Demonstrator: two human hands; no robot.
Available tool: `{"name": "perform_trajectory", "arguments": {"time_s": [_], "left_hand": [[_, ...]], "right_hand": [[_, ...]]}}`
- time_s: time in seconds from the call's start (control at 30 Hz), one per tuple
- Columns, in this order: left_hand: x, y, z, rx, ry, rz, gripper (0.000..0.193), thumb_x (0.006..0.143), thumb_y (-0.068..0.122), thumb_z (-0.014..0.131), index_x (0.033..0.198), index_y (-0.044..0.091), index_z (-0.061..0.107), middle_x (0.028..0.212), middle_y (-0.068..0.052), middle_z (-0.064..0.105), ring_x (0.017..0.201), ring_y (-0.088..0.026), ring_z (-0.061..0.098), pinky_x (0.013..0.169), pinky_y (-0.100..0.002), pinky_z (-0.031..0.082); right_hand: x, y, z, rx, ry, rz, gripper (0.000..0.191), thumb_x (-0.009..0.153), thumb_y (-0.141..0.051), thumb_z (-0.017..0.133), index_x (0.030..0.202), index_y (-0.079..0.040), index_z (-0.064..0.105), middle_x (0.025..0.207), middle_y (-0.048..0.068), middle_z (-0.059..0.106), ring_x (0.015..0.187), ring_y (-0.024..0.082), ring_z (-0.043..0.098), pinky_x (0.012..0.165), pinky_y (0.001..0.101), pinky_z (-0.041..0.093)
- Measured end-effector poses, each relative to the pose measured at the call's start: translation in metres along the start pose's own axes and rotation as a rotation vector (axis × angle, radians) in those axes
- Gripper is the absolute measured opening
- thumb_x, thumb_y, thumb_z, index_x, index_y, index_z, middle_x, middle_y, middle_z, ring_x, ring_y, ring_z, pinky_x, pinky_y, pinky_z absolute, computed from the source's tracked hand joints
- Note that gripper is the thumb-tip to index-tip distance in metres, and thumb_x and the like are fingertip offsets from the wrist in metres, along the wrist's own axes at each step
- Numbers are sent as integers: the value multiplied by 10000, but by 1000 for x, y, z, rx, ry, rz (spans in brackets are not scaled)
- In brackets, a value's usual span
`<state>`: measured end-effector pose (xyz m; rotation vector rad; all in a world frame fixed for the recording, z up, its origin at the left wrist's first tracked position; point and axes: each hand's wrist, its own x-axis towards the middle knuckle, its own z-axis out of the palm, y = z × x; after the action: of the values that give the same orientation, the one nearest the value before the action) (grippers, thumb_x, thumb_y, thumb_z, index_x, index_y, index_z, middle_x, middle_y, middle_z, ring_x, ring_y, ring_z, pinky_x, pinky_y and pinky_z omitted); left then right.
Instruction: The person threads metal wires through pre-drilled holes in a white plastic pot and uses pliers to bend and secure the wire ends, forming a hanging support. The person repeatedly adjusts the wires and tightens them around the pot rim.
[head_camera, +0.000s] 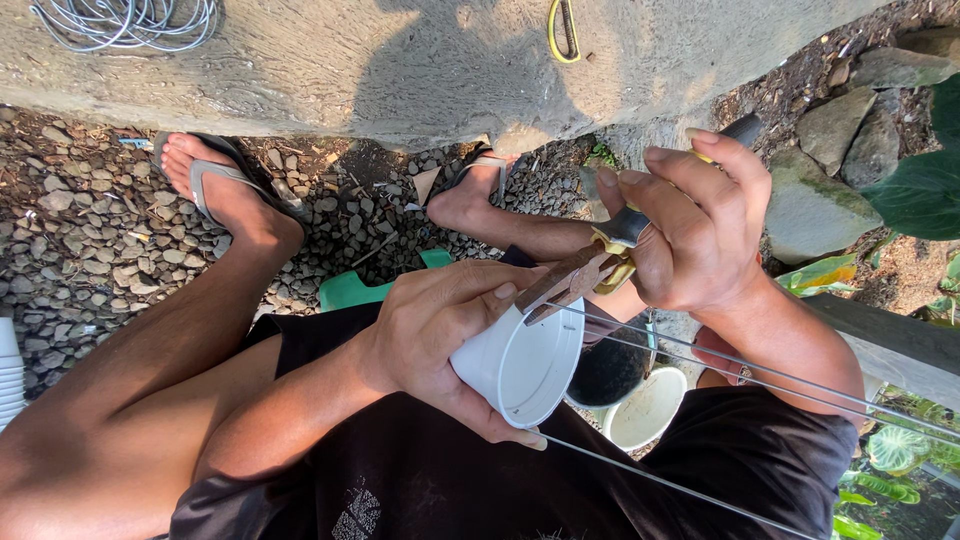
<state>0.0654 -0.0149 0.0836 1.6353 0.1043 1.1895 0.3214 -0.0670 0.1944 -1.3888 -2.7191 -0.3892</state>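
Seated, both hands raised over lap, working a small pot.
Left hand (430, 335) wraps white plastic pot (520, 365), fingers curled round its wall, thumb at rim. Right hand (700, 235), wrist bent, fingers closed on pliers (585, 270), jaws at pot's upper rim. Thin wires (760, 385) run from rim toward right edge.

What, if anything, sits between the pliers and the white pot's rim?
Nothing visible. The right hand holds the pliers with their tip already at the rim of the white pot, which the left hand grips. Thin wires run from the rim off to the right, beside the tip rather than across it.
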Motion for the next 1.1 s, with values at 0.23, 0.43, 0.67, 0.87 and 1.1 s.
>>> {"name": "perform_trajectory", "arguments": {"time_s": [0.23,0.43,0.67,0.87,1.1], "left_hand": [[0,0,-1,0,-17,1,969,740,691,903,1278,20,456,1235,-208,667,1115,-359,749,929,-409,657],[-1,0,0,7,-22,6,955,748,708,883,1246,-2,482,1224,-222,671,1082,-350,756,896,-399,663],[-1,-1,0,2,-33,1,938,746,697,894,1226,5,483,1219,-226,673,1075,-354,762,898,-402,664],[-1,0,-1,2,-30,4,952,741,695,894,1233,-10,484,1202,-228,669,1065,-358,760,896,-407,665],[2,0,-3,17,-46,23,918,761,674,894,1206,-17,487,1204,-222,677,1068,-364,758,902,-418,665]], "right_hand": [[-3,0,0,95,-8,23,236,778,2,791,917,72,613,1142,177,677,1081,380,639,980,592,508],[-4,0,1,129,-11,29,288,797,10,807,964,41,574,1145,174,672,1087,384,635,973,601,510],[-3,-2,0,90,-11,5,315,798,46,859,965,38,592,1166,167,661,1114,382,639,980,592,521],[-3,-3,0,85,-53,43,266,769,-5,835,971,73,681,1154,154,659,1096,366,632,950,575,522],[-2,-3,-1,84,-39,18,264,721,-13,810,932,87,686,1165,162,646,1118,356,614,949,548,531]]}}
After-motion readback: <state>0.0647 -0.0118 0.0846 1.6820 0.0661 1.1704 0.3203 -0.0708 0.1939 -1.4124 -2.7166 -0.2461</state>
